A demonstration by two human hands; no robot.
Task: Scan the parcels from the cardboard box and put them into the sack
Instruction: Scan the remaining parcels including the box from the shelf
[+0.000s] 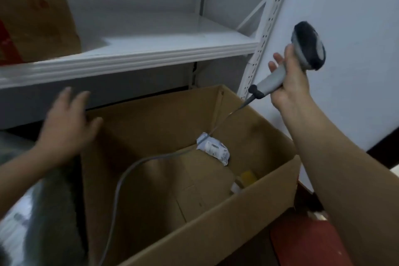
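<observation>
An open cardboard box (248, 207) fills the middle of the view. Inside it lies a small white parcel (213, 150) near the far right corner, and a yellow item (248, 176) sits by the near right wall. My right hand (289, 80) grips the grey handle of a barcode scanner (307, 46), raised above the box's right side; its cable (121, 183) trails down through the box. My left hand (69, 123) hovers with straight fingers over the box's left wall, holding nothing. The grey sack (43, 211) shows at the lower left, blurred.
A white metal shelf (133, 56) runs just behind the box, with another cardboard box (36, 21) on it at the left. A perforated white upright (265, 34) and a white panel (356, 49) stand to the right. A red floor patch (302, 242) lies at the lower right.
</observation>
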